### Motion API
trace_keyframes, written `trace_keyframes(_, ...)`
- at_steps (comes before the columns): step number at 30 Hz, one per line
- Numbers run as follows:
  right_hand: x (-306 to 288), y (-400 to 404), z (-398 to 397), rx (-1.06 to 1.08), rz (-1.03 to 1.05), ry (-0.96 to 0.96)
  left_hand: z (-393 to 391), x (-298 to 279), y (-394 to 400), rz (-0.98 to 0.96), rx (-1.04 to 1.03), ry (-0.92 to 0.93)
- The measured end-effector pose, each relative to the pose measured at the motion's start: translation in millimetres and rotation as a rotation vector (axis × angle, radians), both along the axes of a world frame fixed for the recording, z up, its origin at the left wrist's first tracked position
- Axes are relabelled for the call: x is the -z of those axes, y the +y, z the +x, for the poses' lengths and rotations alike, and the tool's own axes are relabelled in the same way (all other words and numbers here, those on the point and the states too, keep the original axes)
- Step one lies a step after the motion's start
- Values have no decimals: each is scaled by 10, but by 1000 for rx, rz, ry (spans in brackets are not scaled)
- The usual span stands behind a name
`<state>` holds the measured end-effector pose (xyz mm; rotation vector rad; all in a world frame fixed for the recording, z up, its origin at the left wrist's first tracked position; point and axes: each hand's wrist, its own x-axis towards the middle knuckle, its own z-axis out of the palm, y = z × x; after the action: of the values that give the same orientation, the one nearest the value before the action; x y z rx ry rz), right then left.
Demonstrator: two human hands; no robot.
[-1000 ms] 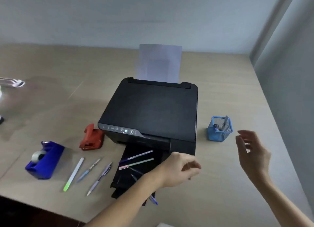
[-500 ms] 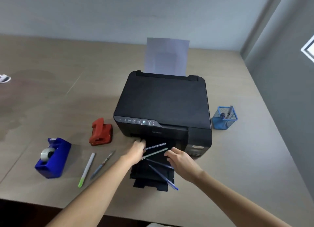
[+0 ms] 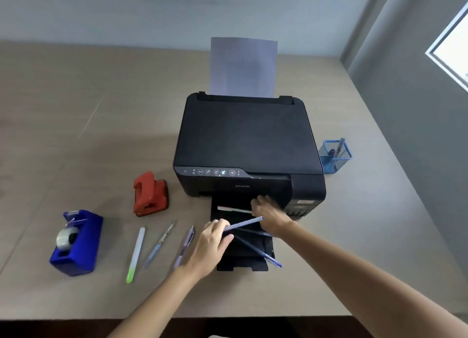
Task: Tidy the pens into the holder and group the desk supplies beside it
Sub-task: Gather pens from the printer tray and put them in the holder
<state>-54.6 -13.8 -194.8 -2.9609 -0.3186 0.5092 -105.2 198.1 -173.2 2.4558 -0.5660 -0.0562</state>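
Observation:
Several pens lie on the black printer's output tray [image 3: 241, 263]. My left hand [image 3: 211, 245] is closed on a patterned blue pen [image 3: 244, 223], lifted off the tray at a slant. My right hand [image 3: 272, 217] rests on the tray with its fingers on the end of a pale pink-and-green pen [image 3: 231, 209]. A dark blue pen [image 3: 260, 252] lies diagonally across the tray. Left of the tray, three pens lie on the desk: white with a green tip [image 3: 136, 255], grey-blue [image 3: 159, 244] and lilac [image 3: 184, 246]. The blue mesh holder [image 3: 334, 156] stands right of the printer with pens inside.
The black printer [image 3: 247, 145] fills the desk's middle, a sheet of paper [image 3: 243, 66] upright in its rear feed. A red hole punch [image 3: 149, 194] and a blue tape dispenser [image 3: 76, 244] sit at the left. A grey wall runs along the right.
My left hand has picked the patterned blue pen up off the tray and drawn it toward me. My right hand has slid forward onto the pale pen.

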Motion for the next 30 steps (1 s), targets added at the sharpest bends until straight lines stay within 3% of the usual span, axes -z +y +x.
trace_keyframes(4,-67,-170,-57,186,253,120,83,248,-168,140,269,42)
trace_keyframes(9,-120,-257,-195,203,247,134,169,390,-192,360,407,-24)
trace_keyframes(17,-73,-273,-483,164,190,75,71,324,161,406,324,-99)
trace_keyframes(25,71,-269,-650,167,353,132,-260,-78,524,209,36,265)
trace_keyframes(30,16,-450,-625,197,470,96,-266,-513,200,111,-50,239)
